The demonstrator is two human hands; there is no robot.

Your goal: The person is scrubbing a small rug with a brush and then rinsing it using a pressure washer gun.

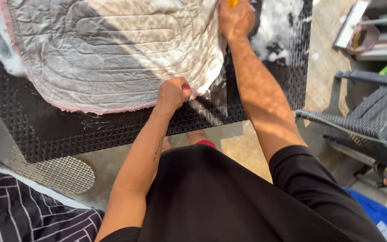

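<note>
1. Left hand [172,93] is closed in a fist on the near edge of the quilted mat [108,49], pinching its pink-trimmed hem; the fabric pulls taut from that grip.
2. Right hand [235,20] is clamped on an orange-handled tool [232,3]. Only the handle end shows at the top of the frame, so I cannot tell what kind of tool it is. This hand sits farther out than the left one, at the mat's right edge.
3. The mat lies spread flat on a black woven desk [113,127], ahead of both hands and mostly to the left of them.
4. Progress, as a judgement: the mat looks wet and grey across its whole face, so wetting and soaping appear done.
5. White foam [274,27] lies on the desk just right of the right hand, and more beyond the mat's far left edge.
6. Suds remain unrinsed; scrubbing seems mid-way, working at the right edge.
</note>
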